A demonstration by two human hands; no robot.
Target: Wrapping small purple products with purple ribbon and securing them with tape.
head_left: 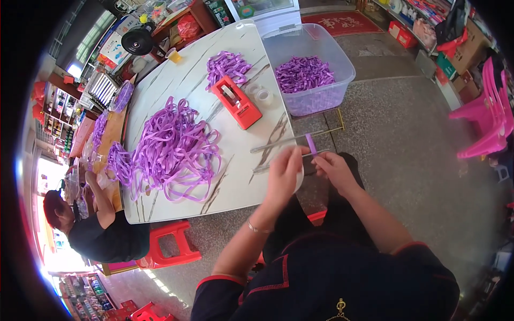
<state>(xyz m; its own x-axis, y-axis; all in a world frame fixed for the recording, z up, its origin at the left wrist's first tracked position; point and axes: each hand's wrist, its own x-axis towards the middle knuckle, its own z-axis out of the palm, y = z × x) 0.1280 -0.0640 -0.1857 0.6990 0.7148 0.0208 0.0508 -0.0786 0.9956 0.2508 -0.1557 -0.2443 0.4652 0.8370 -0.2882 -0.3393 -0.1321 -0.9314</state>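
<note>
At the table's right edge, two thin metal rods (278, 144) jut out past the tabletop. A short stretch of purple ribbon (311, 143) crosses between them near their outer ends. My right hand (336, 170) is closed in a pinch at the ribbon's lower end, beside the nearer rod. Just left of it my left hand (285, 170) is closed, its fingertips at the nearer rod; what they hold is hidden. On the marble-patterned table (235, 176) lie a big tangled heap of purple ribbon (171, 147) and a red tape dispenser (237, 101).
Behind the dispenser sits a bundle of purple ribbon pieces (227, 67), with clear tape rolls (262, 95) beside it. A clear plastic bin (321, 99) holds many purple ribbon pieces. A co-worker (101, 224) sits at the left by a red stool (170, 245). Pink chairs (487, 115) stand right.
</note>
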